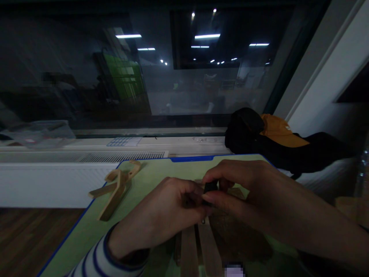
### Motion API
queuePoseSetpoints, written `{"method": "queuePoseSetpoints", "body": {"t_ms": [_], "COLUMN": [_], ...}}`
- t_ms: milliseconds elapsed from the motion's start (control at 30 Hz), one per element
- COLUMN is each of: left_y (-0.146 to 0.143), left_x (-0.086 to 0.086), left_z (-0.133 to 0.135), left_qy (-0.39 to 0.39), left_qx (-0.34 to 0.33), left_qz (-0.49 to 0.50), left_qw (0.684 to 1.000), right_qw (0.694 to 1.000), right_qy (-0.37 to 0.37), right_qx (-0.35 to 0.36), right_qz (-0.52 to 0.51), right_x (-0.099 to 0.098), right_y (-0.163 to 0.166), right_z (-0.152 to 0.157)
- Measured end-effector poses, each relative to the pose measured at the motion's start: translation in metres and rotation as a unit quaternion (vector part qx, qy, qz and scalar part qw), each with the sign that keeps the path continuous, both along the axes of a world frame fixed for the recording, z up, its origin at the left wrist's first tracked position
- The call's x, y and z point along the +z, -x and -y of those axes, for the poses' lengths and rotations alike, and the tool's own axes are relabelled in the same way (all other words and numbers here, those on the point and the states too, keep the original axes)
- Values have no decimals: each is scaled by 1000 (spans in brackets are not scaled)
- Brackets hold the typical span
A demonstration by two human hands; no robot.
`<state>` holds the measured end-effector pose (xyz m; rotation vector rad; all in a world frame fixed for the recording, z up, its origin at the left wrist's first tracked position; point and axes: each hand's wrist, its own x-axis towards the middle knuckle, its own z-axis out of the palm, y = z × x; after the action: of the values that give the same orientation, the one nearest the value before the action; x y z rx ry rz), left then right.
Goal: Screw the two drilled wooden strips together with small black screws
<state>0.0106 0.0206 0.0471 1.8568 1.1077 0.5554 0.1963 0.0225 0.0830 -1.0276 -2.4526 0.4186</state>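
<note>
Both of my hands meet over a green mat point(150, 181) with a blue edge. My left hand point(161, 215) is curled, its fingers closed against something small that I cannot make out. My right hand point(239, 192) pinches a small black part point(210, 187) between thumb and fingers, touching the left hand. Beneath them lie flat wooden slats point(198, 246) with a small metal fastener point(203, 221) at their top end. A wooden assembly of joined strips point(117, 188) rests on the mat's left part, apart from both hands.
A white radiator sill point(86, 156) runs behind the mat under a dark window. A black bag with an orange cap point(276, 130) lies at the right. A clear plastic bag point(37, 132) sits on the sill at the left. Wooden floor point(29, 234) shows lower left.
</note>
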Motion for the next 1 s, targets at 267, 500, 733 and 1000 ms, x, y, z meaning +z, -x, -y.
{"method": "queuePoseSetpoints", "body": {"t_ms": [267, 500, 733, 1000], "left_y": [1, 2, 4, 2], "left_x": [2, 1, -1, 1], "left_z": [0, 0, 0, 0], "left_qy": [-19, -22, -29, -15], "left_qx": [-1, -9, -6, -10], "left_qz": [-28, -33, -50, -27], "left_qw": [999, 999, 998, 999], "right_qw": [1000, 1000, 1000, 1000], "right_qy": [-4, 9, -13, -2], "right_qx": [17, 14, 1, -4], "right_qz": [4, 5, -4, 5], "right_x": [1, -1, -2, -1], "right_y": [0, 1, 1, 0], "right_z": [1, -1, -1, -1]}}
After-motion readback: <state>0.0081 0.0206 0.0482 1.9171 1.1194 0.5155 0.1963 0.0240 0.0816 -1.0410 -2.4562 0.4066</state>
